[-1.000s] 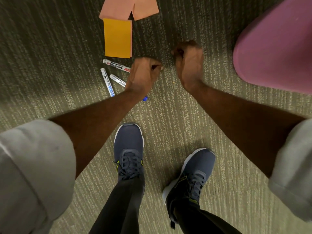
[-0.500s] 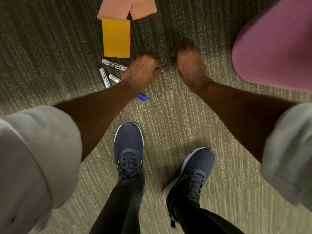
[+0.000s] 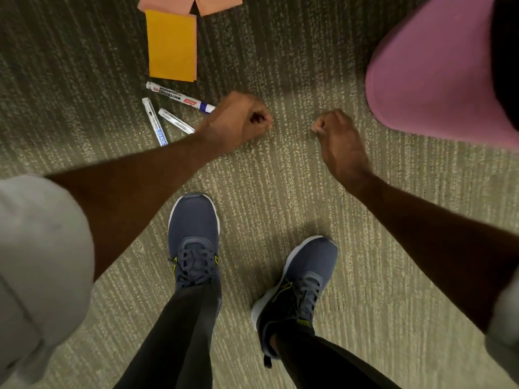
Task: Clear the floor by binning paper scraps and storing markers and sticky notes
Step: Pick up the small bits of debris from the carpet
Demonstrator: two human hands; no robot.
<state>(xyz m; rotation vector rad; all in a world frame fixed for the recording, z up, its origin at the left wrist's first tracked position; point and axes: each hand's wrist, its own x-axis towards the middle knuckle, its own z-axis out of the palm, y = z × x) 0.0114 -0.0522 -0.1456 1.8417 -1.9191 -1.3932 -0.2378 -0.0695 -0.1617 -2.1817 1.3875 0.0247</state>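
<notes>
While both hands are curled into fists low over the carpet, nothing can be seen held in the left hand or the right hand. Three markers are spread just left of the left hand, an orange sticky pad beyond them, pink sheets at the top edge.

Ribbed olive carpet throughout. Two navy lace-up sneakers planted on it, black trousers above. Pink rounded seat upper right.
</notes>
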